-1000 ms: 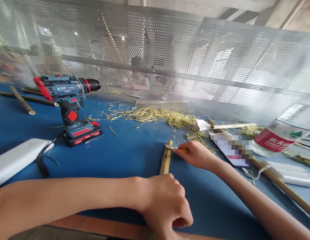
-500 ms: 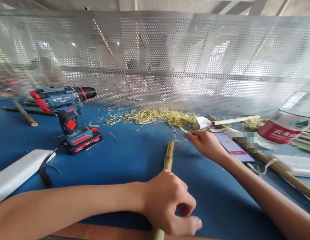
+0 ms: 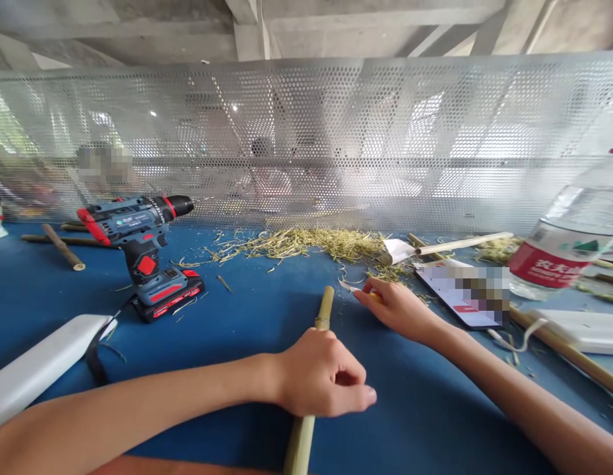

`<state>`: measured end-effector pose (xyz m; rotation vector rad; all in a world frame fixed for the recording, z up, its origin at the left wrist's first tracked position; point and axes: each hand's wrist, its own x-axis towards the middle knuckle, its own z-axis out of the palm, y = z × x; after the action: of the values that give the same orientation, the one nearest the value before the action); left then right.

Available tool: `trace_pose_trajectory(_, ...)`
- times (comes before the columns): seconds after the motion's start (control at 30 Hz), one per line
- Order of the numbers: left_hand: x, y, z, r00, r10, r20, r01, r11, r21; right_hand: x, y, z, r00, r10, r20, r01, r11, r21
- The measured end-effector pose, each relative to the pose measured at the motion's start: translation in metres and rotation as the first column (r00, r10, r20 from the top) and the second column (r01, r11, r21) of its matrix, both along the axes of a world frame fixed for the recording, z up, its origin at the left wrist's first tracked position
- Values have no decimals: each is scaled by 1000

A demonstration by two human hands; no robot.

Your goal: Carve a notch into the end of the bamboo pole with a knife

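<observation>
My left hand is closed around a bamboo stick, whose far end points away from me over the blue table. The lower part of the stick shows below the hand, near the table's front edge. To its right, my right hand grips a small knife by its yellowish handle, most of which the fingers cover. The thin knife blade points left, a short way from the stick's far end and apart from it. Behind the blade lies a heap of thin bamboo shavings.
A cordless drill stands at left, near a long white case. Short bamboo pieces lie behind it. At right are a phone, a large water bottle, and a white charger. A perforated metal screen closes the back.
My view has tilted up. The knife in my right hand has come left and closer to me, near the stick's end. The stick has turned within my left hand's grip.
</observation>
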<state>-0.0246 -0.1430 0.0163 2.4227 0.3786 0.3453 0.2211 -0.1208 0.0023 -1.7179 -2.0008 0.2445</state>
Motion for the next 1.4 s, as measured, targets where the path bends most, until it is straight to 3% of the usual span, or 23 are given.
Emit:
trace_pose_trajectory(0.13,-1,-6,-14,999,-25,39,19,989,145,-3,-4,1,999,37,25,-37,999,-11)
trace_pose_trajectory(0.33,-8,2,-19,966,-248,72,206,910,360,-12,-12,5,988,149,-37,-149,989,-19)
trace_pose_trajectory(0.57,-9,5,-18,964,-254,79,218,925,311,-24,-24,11,945,308,-108,-316,947,-61)
trace_pose_trajectory(0.8,-6,1,-13,973,-221,71,193,941,277,-33,-28,14,922,379,-84,-386,915,-118)
trace_pose_trajectory(0.9,-5,-2,-13,974,-210,80,183,948,260,-35,-27,13,935,352,-32,-353,927,-129)
trace_pose_trajectory(1.03,-3,-4,-13,973,-221,71,198,950,243,-27,-17,9,969,220,115,-211,974,-79)
trace_pose_trajectory(1.2,-4,-1,-13,975,-213,53,198,958,210,-16,-4,1,991,112,72,-108,993,-57)
trace_pose_trajectory(1.4,-4,1,-17,977,-167,130,149,979,137,-24,-14,6,983,183,10,-182,981,-67)
